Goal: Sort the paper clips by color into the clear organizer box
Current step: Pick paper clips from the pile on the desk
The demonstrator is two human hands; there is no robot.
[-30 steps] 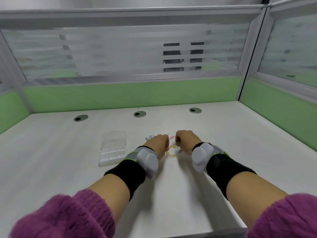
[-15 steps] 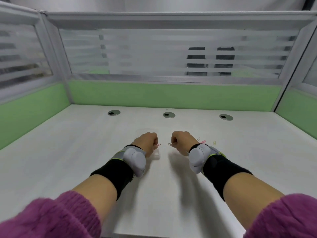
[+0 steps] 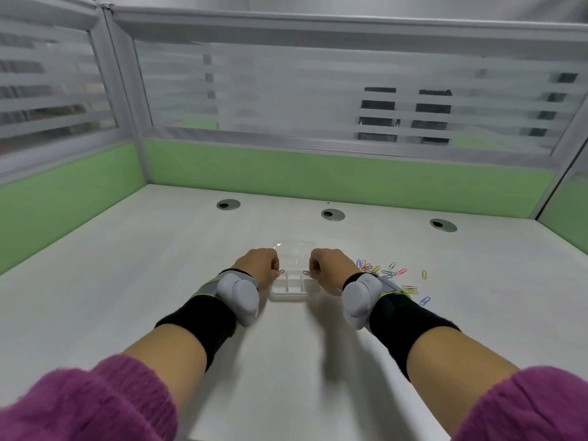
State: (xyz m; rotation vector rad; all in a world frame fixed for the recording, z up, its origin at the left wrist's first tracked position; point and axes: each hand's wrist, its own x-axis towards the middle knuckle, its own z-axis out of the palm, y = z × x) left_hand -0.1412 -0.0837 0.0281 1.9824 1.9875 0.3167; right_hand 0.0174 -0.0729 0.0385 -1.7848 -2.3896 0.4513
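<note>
The clear organizer box (image 3: 294,289) lies on the white desk between my two hands, its lid open toward the back. My left hand (image 3: 259,265) is at the box's left edge and pinches a red paper clip (image 3: 281,271). My right hand (image 3: 329,268) is at the right edge and pinches a dark red paper clip (image 3: 306,273). Both clips hang over the box's compartments. A scatter of several coloured paper clips (image 3: 389,274) lies on the desk right of my right hand, partly hidden by my wrist.
Three round cable holes (image 3: 332,214) sit along the back of the desk (image 3: 127,281). Green and frosted partition walls (image 3: 318,176) close the desk at the back and on both sides. The desk's front edge runs just under my forearms.
Both hands have left the clip pile and moved left to the box, each carrying a red clip. The view has turned left, so the pile now sits at the right.
</note>
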